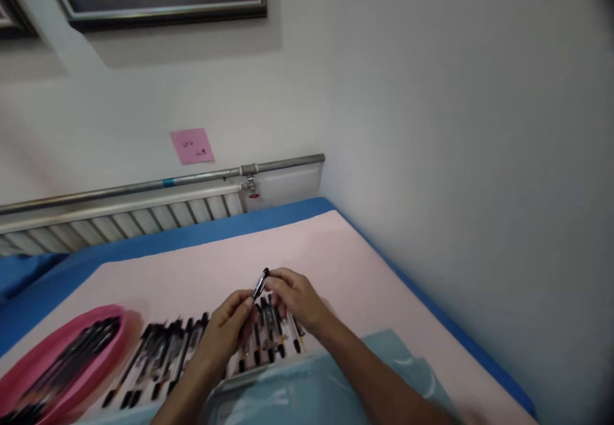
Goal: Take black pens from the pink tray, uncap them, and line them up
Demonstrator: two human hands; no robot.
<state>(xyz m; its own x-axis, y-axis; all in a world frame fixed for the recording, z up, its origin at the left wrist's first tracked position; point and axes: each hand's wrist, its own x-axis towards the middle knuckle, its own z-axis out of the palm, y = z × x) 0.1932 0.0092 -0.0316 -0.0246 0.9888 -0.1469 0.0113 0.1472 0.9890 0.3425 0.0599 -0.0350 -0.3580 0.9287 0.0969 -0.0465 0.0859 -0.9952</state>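
A black-and-clear pen [259, 284] is held up at a slant between my two hands, above the pink table covering. My left hand [229, 320] pinches its lower end between thumb and fingers. At its dark upper end, the fingers of my right hand [296, 298] close around it. Below and behind both hands, several similar pens [163, 354] lie side by side in a row, partly hidden by my hands and forearms.
A pink basin [122, 342] with several dark pens inside stands at the left. Light blue plastic [307, 393] lies along the near edge. A radiator [144, 220] and a pipe [201, 176] run behind the table; a wall rises at the right.
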